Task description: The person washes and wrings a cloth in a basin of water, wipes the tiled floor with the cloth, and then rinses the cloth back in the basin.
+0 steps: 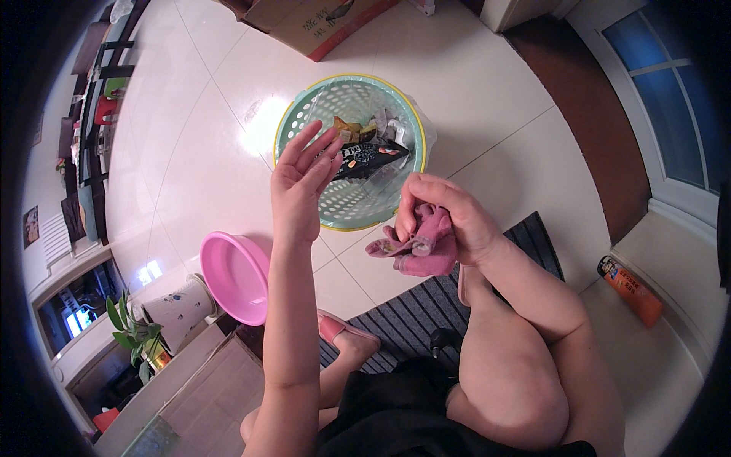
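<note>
My right hand [448,214] holds a crumpled pink cloth [428,245], perhaps a sock, in its curled fingers, just beyond the near right rim of a round basket. My left hand [305,180] is raised over the left part of that basket, fingers spread and nothing in them. The perforated green plastic basket [348,211] has a yellow rim and a clear plastic liner. Inside it lie a black printed packet [371,160], an orange-brown wrapper [346,130] and crumpled pieces of plastic.
A pink plastic basin [237,280] is at the left, near a patterned white pot [181,311] with a green plant. A striped grey mat [394,311] lies under my slippered feet. A cardboard box [308,28] stands beyond the basket; an orange bottle [631,291] lies at the right.
</note>
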`<state>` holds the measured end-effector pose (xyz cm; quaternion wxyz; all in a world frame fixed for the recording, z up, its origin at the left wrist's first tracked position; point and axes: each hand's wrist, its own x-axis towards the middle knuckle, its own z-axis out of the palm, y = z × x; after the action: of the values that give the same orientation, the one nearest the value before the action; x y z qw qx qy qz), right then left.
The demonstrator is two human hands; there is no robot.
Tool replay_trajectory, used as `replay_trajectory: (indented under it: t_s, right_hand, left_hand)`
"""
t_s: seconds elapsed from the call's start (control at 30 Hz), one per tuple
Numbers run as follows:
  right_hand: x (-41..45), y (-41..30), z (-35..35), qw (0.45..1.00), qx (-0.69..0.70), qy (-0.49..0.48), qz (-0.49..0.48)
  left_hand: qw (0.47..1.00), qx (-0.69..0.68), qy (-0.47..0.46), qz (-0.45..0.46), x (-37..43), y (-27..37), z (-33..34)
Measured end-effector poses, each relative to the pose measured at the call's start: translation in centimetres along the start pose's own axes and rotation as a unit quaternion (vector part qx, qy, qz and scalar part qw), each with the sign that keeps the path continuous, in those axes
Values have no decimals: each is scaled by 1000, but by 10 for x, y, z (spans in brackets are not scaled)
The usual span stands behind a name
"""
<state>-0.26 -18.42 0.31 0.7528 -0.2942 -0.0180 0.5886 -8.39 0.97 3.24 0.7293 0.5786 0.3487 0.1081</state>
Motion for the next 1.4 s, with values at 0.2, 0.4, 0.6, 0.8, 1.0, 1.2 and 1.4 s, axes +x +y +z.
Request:
replay_trajectory:
  t_s: [0.2,0.4,0.6,0.8,1.0,1.2,1.4]
  right_hand:
    - [-2,9,5,998,7,-44,54]
    - [0,6,17,995,-65,-63,36]
    - [16,7,26,978,-204,19,-47]
    - [37,-6,33,966,-220,88,-108]
    - [44,-7,41,966,-239,77,-62]
    - [47,-3,34,939,-325,72,-85]
    - [50,-5,28,981,-176,82,-10]
  left_hand:
    - [1000,-24,1,-1,0,-4,-1]
    - [1000,-5,13,0,-2,-5,3]
    - [998,-61,0,-1,-9,-4,8]
    - [994,-106,-18,0,-17,6,11]
    - [999,-21,-27,30,-24,7,12]
    - [999,-32,23,38,-30,-3,5]
    - [991,85,70,78,-41,-18,-12]
